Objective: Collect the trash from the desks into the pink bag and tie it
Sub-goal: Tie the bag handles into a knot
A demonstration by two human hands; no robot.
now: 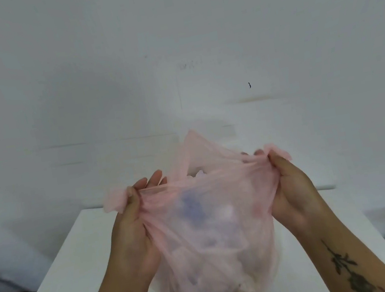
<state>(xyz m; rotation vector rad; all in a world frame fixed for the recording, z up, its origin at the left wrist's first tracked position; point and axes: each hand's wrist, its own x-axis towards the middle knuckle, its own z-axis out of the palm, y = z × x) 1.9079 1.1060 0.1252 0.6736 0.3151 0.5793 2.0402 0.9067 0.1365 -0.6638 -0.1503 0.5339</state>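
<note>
Hands, left hand (132,221) and right hand (291,188), pinch the thin, crinkled, translucent pink bag (211,238), bulging on the white desk (64,279).

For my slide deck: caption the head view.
Both hands, left and right, stretch the filled pink bag's mouth apart above a white desk, not yet tied.

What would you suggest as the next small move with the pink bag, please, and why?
Probably cross the two gripped ends over each other to start a knot. The left hand and right hand each pinch a side of the pink bag and stretch its rim apart, the bag looks full of trash, its mouth is open, and it rests on the white desk.
</note>
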